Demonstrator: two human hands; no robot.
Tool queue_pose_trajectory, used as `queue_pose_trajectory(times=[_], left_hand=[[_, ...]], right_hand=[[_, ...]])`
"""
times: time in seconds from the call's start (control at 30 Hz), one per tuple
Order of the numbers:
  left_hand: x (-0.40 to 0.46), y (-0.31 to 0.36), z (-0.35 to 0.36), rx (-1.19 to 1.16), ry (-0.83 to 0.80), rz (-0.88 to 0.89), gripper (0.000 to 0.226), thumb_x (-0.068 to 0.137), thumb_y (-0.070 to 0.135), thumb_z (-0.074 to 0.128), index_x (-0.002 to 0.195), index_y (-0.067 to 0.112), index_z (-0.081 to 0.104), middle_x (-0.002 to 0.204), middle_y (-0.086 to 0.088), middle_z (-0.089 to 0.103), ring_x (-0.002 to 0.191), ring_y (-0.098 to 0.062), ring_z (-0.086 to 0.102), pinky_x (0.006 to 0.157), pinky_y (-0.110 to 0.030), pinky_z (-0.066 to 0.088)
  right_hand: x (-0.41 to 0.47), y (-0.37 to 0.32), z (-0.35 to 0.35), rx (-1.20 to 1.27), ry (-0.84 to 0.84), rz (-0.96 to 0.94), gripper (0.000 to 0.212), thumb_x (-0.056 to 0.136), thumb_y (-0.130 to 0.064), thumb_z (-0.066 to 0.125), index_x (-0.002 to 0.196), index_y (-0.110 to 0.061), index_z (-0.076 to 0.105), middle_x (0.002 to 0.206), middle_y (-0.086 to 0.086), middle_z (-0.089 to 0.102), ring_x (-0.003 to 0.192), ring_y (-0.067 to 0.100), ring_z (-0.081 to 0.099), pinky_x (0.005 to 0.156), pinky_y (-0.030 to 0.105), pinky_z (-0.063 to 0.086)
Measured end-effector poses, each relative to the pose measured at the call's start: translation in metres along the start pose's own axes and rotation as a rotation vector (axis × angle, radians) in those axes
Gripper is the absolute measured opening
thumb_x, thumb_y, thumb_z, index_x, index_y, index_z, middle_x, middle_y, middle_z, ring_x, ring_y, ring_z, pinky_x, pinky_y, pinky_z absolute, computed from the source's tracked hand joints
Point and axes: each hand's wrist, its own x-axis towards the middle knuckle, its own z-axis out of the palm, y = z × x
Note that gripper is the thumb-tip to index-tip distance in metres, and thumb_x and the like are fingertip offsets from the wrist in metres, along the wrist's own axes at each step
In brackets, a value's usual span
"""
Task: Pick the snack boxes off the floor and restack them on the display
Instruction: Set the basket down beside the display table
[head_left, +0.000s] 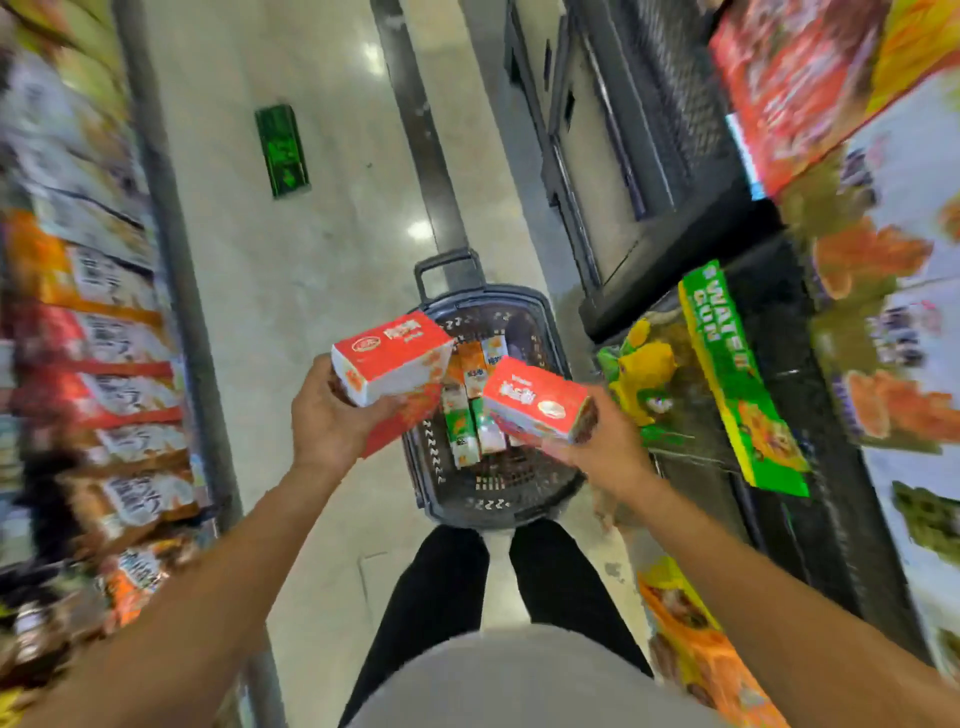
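Note:
My left hand (324, 415) grips a red and white snack box (392, 356), held above the left rim of a dark plastic basket (550, 478) that stands on the floor in front of my feet. A second red box (402, 423) shows just beneath the first, under my left fingers. My right hand (597, 441) grips another red and white snack box (535, 400) over the basket's right side. Several more snack boxes (472, 410), orange, green and white, lie inside the basket.
Shelves of orange and red snack packs (104, 364) run along the left of the aisle. Right of me is a display with a green boxed toy (737, 379) and a yellow toy (644, 379). A green carton (282, 150) lies on the pale floor ahead. A dark rack (639, 156) stands far right.

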Motion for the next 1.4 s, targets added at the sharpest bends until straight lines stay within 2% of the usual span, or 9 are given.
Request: queue_pose_trajectory(times=[0.07,0.17,0.3,0.4,0.57,0.73,1.03,1.2,1.4], left_hand=[[-0.026,0.024,-0.021,-0.022,0.056,-0.026,0.068,0.060,0.015,0.096,0.117,0.012,0.059,0.103,-0.002,0.069,0.089,-0.018,0.065,0.074,-0.025,0.050],[-0.057,0.055,-0.043,-0.094,0.064,0.006,0.062,0.061,0.012,0.095,0.112,0.017,0.060,0.099,0.004,0.070,0.087,-0.008,0.067,0.071,-0.021,0.049],[-0.077,0.077,-0.059,-0.155,0.009,0.066,0.057,0.061,0.011,0.094,0.108,0.022,0.062,0.099,0.008,0.071,0.082,0.001,0.066,0.072,-0.022,0.052],[-0.084,0.089,-0.070,-0.168,-0.038,0.137,0.061,0.063,0.023,0.094,0.113,0.024,0.060,0.101,0.017,0.067,0.087,0.005,0.064,0.069,-0.014,0.049],[-0.081,0.088,-0.094,-0.235,-0.130,0.186,0.057,0.064,0.027,0.093,0.109,0.030,0.058,0.102,0.019,0.067,0.085,0.014,0.063,0.065,-0.008,0.049],[-0.081,0.085,-0.098,-0.237,-0.298,0.228,0.057,0.063,0.022,0.094,0.109,0.025,0.061,0.104,0.011,0.070,0.081,0.011,0.065,0.067,-0.014,0.051],[-0.148,0.117,-0.040,-0.174,-0.678,0.419,0.054,0.063,0.020,0.094,0.106,0.029,0.063,0.101,0.010,0.073,0.087,0.001,0.070,0.074,-0.026,0.056],[-0.215,0.130,0.003,-0.143,-0.831,0.525,0.055,0.062,0.016,0.094,0.109,0.020,0.065,0.098,0.004,0.074,0.086,-0.003,0.070,0.070,-0.024,0.056],[-0.318,0.129,0.063,-0.072,-0.977,0.625,0.063,0.052,0.032,0.099,0.104,0.023,0.065,0.099,0.006,0.075,0.094,-0.013,0.070,0.075,-0.028,0.053]], right_hand=[[-0.030,-0.022,-0.011,0.140,0.065,-0.005,0.079,0.042,-0.061,0.095,0.108,-0.044,0.056,0.113,0.000,0.070,0.106,0.021,0.068,0.093,0.049,0.056],[-0.077,-0.059,-0.027,0.282,0.170,-0.018,0.092,0.043,-0.055,0.097,0.117,-0.017,0.059,0.114,0.008,0.071,0.104,0.021,0.068,0.096,0.045,0.055],[-0.127,-0.081,-0.030,0.365,0.270,-0.026,0.058,0.066,-0.005,0.090,0.116,-0.007,0.061,0.110,0.012,0.072,0.086,0.002,0.069,0.078,0.019,0.056],[-0.158,-0.089,-0.022,0.374,0.334,-0.063,0.055,0.071,-0.002,0.087,0.118,-0.011,0.059,0.106,0.001,0.071,0.080,-0.013,0.066,0.069,0.005,0.049],[-0.217,-0.091,0.001,0.422,0.495,-0.061,0.058,0.073,-0.003,0.087,0.120,-0.018,0.056,0.105,-0.012,0.068,0.085,-0.014,0.065,0.070,0.005,0.049],[-0.276,-0.073,0.029,0.550,0.668,-0.026,0.058,0.071,-0.019,0.090,0.119,-0.025,0.059,0.107,-0.011,0.074,0.098,0.002,0.070,0.083,0.023,0.055],[-0.377,-0.042,0.034,0.653,0.974,-0.059,0.052,0.075,-0.012,0.087,0.121,-0.019,0.063,0.109,-0.011,0.075,0.101,0.004,0.070,0.079,0.016,0.055],[-0.441,0.009,0.025,0.799,1.145,-0.043,0.057,0.073,-0.008,0.088,0.123,-0.016,0.062,0.111,-0.001,0.075,0.104,0.013,0.071,0.089,0.033,0.058],[-0.525,0.083,0.007,0.911,1.314,-0.072,0.050,0.072,0.009,0.081,0.113,-0.011,0.062,0.097,-0.004,0.075,0.091,0.005,0.072,0.073,0.017,0.055]])
